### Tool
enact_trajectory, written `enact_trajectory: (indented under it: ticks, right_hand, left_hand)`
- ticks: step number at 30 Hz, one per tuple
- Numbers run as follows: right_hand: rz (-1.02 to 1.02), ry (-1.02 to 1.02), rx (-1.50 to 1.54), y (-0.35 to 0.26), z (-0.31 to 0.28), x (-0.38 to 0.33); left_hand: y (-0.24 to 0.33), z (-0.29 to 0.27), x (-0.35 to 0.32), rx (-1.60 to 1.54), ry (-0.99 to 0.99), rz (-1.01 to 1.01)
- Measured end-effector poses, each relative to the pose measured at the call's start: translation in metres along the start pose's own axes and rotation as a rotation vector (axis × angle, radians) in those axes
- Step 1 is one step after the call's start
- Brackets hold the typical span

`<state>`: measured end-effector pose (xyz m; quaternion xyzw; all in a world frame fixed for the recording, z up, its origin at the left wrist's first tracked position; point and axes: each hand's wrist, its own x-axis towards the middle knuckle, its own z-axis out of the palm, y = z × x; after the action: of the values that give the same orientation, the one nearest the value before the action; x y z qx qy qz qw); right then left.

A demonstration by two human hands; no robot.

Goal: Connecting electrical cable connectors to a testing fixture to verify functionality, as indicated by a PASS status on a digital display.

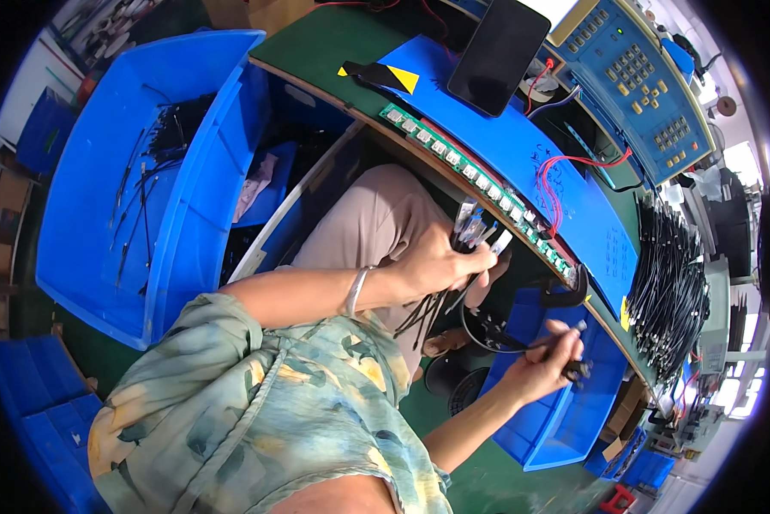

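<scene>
The left hand (440, 257) is closed around a bunch of black cables (470, 236), gripping them just below their plug ends so that the silvery connectors stand up above the fingers while the loose lengths hang down under the palm. Below and to the right of it, the right hand (548, 360) is pinched shut on a single black cable (496, 338), whose free length curves up in a loop toward the bunch; one end pokes out past its fingertips. Judging by this, the gathering is partway along: several cables already sit in the left hand's grip and one more is in hand but not yet joined to them. Directly beneath the right hand lies a blue bin (565, 411), and what it holds is mostly hidden by the hand, so I cannot tell how many cables are left there. Just above the left hand, along the near edge of the surface (316, 47), runs a long green strip of sockets (479, 176); none of the held plugs is seated in it at this moment, so any plugging-in looks still to be done. Farther off to the right of both hands, a large heap of black cables (668, 283) lies on the surface, which suggests a good deal of stock around. Well to the left of the left hand stands a big blue crate (102, 214) with only a few cables scattered in it.
</scene>
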<state>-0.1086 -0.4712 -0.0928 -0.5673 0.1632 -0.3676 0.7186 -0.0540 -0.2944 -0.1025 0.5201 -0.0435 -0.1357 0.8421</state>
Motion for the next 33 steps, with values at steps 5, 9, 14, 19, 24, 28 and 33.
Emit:
enact_trajectory:
  ticks: [5, 9, 14, 19, 24, 28, 33]
  right_hand:
    - [0.097, -0.276, -0.066, 0.015, 0.027, -0.009]
    - [0.125, -0.307, -0.054, 0.023, 0.034, -0.007]
    - [0.137, -0.355, -0.074, 0.031, 0.041, -0.004]
    - [0.163, -0.368, -0.068, 0.034, 0.05, 0.003]
    - [0.18, -0.396, -0.062, 0.043, 0.052, 0.009]
    - [0.224, -0.406, -0.013, 0.047, 0.052, 0.011]
    - [0.309, -0.387, 0.052, 0.04, 0.055, 0.009]
  left_hand:
    - [-0.006, 0.001, 0.021, -0.044, 0.059, -0.033]
    - [-0.009, 0.002, 0.023, -0.067, 0.051, -0.017]
    - [-0.011, -0.002, 0.023, -0.054, 0.054, -0.023]
    - [-0.009, -0.003, 0.024, -0.067, 0.038, -0.028]
    - [-0.008, -0.003, 0.023, -0.068, 0.033, -0.037]
    - [-0.011, -0.004, 0.024, -0.061, 0.029, -0.019]
    - [-0.006, -0.002, 0.024, -0.081, 0.031, -0.011]
